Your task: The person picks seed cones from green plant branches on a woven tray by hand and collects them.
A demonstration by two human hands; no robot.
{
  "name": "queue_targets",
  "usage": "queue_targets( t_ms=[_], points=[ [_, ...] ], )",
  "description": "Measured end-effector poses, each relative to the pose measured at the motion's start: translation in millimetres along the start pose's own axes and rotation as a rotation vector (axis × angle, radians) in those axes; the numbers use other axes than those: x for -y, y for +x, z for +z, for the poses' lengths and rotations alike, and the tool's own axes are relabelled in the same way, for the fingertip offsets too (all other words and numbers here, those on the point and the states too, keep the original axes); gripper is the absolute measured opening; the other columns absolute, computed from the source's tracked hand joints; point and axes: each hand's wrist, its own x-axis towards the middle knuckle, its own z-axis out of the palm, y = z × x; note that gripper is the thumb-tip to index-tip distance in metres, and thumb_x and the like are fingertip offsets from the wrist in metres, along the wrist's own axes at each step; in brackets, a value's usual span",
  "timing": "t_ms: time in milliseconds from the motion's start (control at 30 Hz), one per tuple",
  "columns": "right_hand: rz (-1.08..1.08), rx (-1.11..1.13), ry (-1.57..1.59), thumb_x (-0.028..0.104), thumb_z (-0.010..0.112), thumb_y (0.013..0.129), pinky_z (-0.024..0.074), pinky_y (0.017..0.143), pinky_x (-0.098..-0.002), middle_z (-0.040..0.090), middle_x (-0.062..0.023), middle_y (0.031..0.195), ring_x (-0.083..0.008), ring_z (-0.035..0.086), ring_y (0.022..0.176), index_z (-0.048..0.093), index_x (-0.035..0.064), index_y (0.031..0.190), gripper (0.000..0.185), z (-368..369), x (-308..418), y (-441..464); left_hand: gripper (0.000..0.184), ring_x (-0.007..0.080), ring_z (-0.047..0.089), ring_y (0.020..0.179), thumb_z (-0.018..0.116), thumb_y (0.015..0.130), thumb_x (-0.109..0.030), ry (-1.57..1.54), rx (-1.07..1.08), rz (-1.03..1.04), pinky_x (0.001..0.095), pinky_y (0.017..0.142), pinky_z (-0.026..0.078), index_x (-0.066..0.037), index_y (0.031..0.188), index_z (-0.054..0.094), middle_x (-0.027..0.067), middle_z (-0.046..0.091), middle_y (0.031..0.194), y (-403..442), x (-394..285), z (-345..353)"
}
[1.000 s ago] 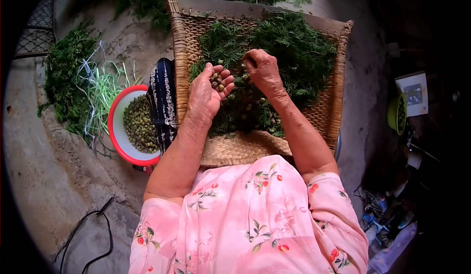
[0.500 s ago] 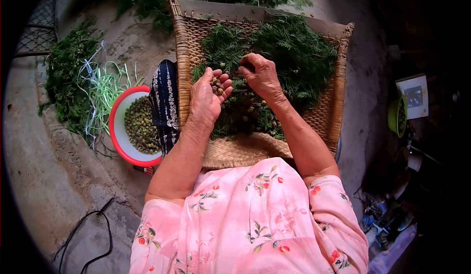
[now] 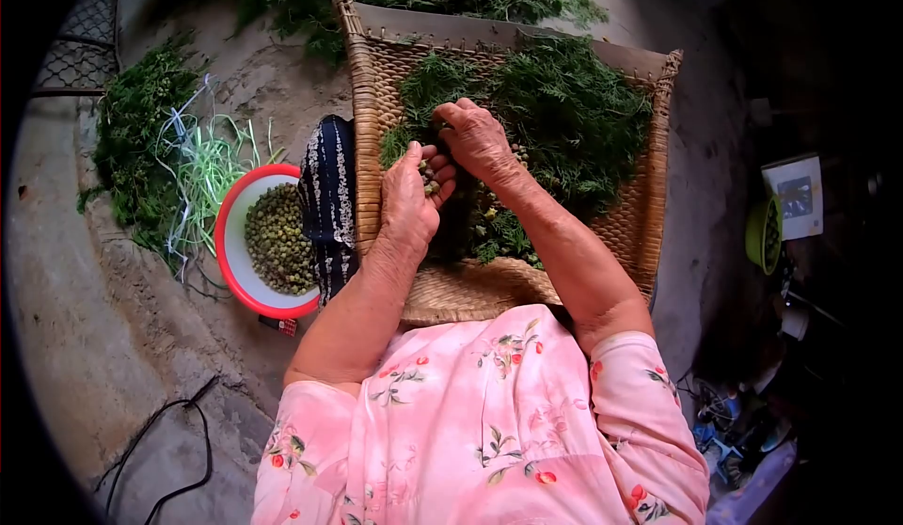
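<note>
My left hand [image 3: 410,196] is cupped palm up, its fingers curled around several small round green-brown seed cones [image 3: 430,179]. Just above and to the right, my right hand [image 3: 477,141] is closed with its fingertips pinched together over the greenery; whatever lies between them is hidden. Both hands are over a woven wicker basket [image 3: 649,196] that rests in front of my lap. Feathery green conifer sprigs [image 3: 574,120] fill much of it, with more cones among the sprigs below my right wrist.
Left of the basket stands a red-rimmed white bowl [image 3: 229,252] partly filled with cones. A dark patterned cloth [image 3: 327,182] hangs between bowl and basket. Pale plastic strings [image 3: 212,172] and more sprigs [image 3: 132,139] lie on the floor. A black cable [image 3: 205,440] curves at lower left.
My right hand has moved left, bringing its fingertips above those of my left hand. The left hand still holds cones and has turned slightly inward. The whole view has shifted a little.
</note>
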Motion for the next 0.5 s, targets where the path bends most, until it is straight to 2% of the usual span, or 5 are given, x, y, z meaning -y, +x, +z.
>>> queue_targets(
  t_ms=[167,267,300,400,500],
  points=[
    [-0.010,-0.183,0.312,0.009,0.066,0.073,0.0491,0.068,-0.0354,0.061,-0.0133,0.085,-0.0274,0.061,0.076,0.062,0.0054,0.093,0.020,-18.4,-7.0,-4.6,0.031,0.0180,0.060,0.076,0.045,0.094,-0.035,-0.053,-0.001,0.032,0.0320,0.068,0.050,-0.006,0.098,0.057,0.0053,0.061,0.085,3.5,-1.2,-2.0],
    [0.207,0.312,0.787,0.010,0.067,0.075,0.0492,0.065,-0.0281,0.065,-0.0140,0.084,-0.0175,0.062,0.072,0.063,0.0023,0.094,0.021,-53.3,6.8,-8.6,0.032,0.0181,0.060,0.077,0.044,0.095,-0.035,-0.076,0.009,0.035,0.0319,0.067,0.051,-0.006,0.098,0.057,0.0059,0.061,0.086,-0.5,-3.2,2.7],
    [0.206,0.311,0.788,0.010,0.067,0.075,0.0492,0.065,-0.0281,0.065,-0.0140,0.084,-0.0175,0.062,0.072,0.063,0.0023,0.094,0.021,-49.0,4.3,-8.8,0.032,0.0180,0.060,0.077,0.043,0.095,-0.035,-0.076,-0.009,0.039,0.0315,0.066,0.051,-0.006,0.097,0.057,0.0058,0.061,0.086,-3.2,-4.7,4.2],
    [-0.039,0.009,0.326,0.004,0.064,0.073,0.0505,0.067,-0.0334,0.064,-0.0126,0.081,-0.0263,0.063,0.074,0.065,0.0041,0.086,0.013,-21.8,-10.1,-9.4,0.032,0.0172,0.060,0.075,0.044,0.095,-0.036,-0.064,-0.029,0.027,0.0304,0.065,0.050,-0.006,0.097,0.057,0.0047,0.060,0.084,-3.0,-4.3,3.2],
    [-0.058,0.047,0.043,0.007,0.058,0.076,0.0491,0.069,-0.0394,0.059,-0.0122,0.085,-0.0312,0.060,0.081,0.063,0.0075,0.085,0.010,-8.3,-5.6,-17.9,0.032,0.0148,0.059,0.070,0.044,0.094,-0.036,-0.053,-0.035,0.041,0.0277,0.061,0.049,-0.007,0.096,0.056,0.0043,0.059,0.081,-3.8,-3.6,3.2]
  ],
)
